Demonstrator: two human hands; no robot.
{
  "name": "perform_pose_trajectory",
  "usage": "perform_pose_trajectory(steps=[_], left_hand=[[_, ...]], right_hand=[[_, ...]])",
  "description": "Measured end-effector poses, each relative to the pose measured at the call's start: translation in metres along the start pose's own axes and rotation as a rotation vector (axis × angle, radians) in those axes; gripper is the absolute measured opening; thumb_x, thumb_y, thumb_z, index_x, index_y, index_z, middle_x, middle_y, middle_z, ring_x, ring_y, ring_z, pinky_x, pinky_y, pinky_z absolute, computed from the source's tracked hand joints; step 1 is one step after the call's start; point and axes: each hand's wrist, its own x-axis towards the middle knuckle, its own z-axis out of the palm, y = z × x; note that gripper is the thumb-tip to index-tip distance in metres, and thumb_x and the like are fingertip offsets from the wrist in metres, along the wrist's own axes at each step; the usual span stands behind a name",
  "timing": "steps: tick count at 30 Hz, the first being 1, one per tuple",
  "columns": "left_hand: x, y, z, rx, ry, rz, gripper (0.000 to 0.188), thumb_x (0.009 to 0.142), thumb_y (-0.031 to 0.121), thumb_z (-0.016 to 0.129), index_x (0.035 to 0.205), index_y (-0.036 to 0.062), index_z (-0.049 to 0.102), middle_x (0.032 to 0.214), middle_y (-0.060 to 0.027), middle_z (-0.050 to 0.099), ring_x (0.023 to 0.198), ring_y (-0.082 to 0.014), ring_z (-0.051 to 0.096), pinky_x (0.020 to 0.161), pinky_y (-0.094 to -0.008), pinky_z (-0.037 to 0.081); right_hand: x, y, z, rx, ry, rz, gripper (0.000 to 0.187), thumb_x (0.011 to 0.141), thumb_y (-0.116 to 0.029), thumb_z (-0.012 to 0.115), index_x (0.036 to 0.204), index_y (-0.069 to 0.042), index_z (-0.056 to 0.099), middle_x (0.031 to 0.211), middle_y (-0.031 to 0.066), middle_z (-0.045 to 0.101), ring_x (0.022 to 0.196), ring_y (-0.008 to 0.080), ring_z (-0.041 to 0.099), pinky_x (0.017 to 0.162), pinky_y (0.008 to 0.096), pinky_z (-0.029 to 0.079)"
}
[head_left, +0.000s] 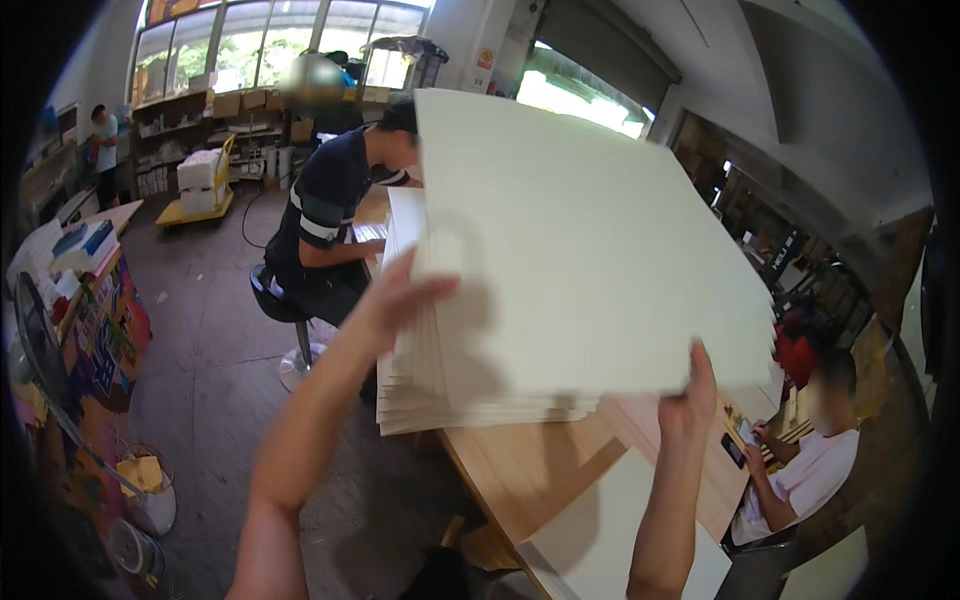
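Note:
A large pale cream sheet point(580, 250) lies uppermost on a tall stack of similar sheets point(480, 408), in front of me and filling the middle of the view. My left hand point(405, 300) is at the sheet's left edge, fingers stretched out and slightly blurred over its surface. At the near right corner is my right hand point(690, 395). Its thumb points up along the edge, and the other fingers are hidden, apparently under the sheet. Uneven corners of several sheets show along the right side.
The stack rests on a wooden table point(500, 460), with another pale sheet point(620, 535) nearer me. A person in a dark striped shirt point(335, 185) sits beyond on the left. A person in a white shirt point(815, 480) sits right, beside a phone point(733, 450). A fan point(45, 340) stands far left.

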Motion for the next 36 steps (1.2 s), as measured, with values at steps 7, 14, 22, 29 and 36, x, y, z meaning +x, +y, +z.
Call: perform_pose_trajectory(steps=[7, 14, 22, 29, 36], left_hand=[[0.150, -0.003, -0.099, -0.360, -0.045, -0.278, 0.052, 0.097, 0.017, 0.067, 0.143, -0.0026, 0.053, 0.127, -0.0170, 0.070, 0.110, -0.0302, 0.073, 0.096, -0.0454, 0.062], [0.167, -0.057, -0.112, -0.320, 0.067, -0.332, 0.040, 0.098, 0.012, 0.069, 0.131, -0.0078, 0.058, 0.118, -0.0206, 0.073, 0.103, -0.0340, 0.076, 0.095, -0.0474, 0.062], [0.182, -0.068, -0.169, -0.433, 0.036, -0.245, 0.039, 0.106, 0.022, 0.062, 0.133, -0.0065, 0.059, 0.121, -0.0204, 0.073, 0.105, -0.0326, 0.075, 0.097, -0.0462, 0.062], [0.114, -0.116, -0.121, -0.545, 0.423, 0.085, 0.031, 0.109, 0.021, 0.054, 0.128, -0.0008, 0.063, 0.109, -0.0108, 0.070, 0.108, -0.0259, 0.067, 0.105, -0.0398, 0.052], [-0.133, -0.295, 0.037, 0.343, 0.512, 0.319, 0.032, 0.105, 0.033, 0.059, 0.115, 0.0033, 0.067, 0.115, -0.0074, 0.068, 0.107, -0.0205, 0.065, 0.098, -0.0376, 0.053]], right_hand=[[0.201, 0.106, 0.104, -0.061, 0.134, 0.171, 0.034, 0.084, -0.005, 0.084, 0.115, 0.001, 0.069, 0.108, 0.0100, 0.074, 0.090, 0.0258, 0.072, 0.078, 0.0442, 0.063], [0.218, 0.169, 0.028, -0.065, 0.201, 0.380, 0.026, 0.083, -0.008, 0.087, 0.104, -0.007, 0.070, 0.091, 0.0053, 0.071, 0.075, 0.0235, 0.072, 0.062, 0.0443, 0.065], [0.094, 0.159, 0.002, -0.250, -0.217, 0.268, 0.021, 0.100, -0.020, 0.074, 0.112, -0.004, 0.067, 0.101, 0.0070, 0.073, 0.094, 0.0196, 0.072, 0.086, 0.0352, 0.062], [-0.295, -0.030, -0.245, -1.112, 0.179, 0.012, 0.012, 0.103, -0.006, 0.066, 0.106, 0.004, 0.072, 0.096, 0.0109, 0.076, 0.099, 0.0186, 0.075, 0.084, 0.0311, 0.064], [-0.474, -0.159, -0.414, -1.309, 1.004, -0.347, 0.036, 0.102, -0.018, 0.070, 0.134, -0.002, 0.066, 0.135, 0.0115, 0.067, 0.122, 0.0219, 0.062, 0.103, 0.0354, 0.049]])
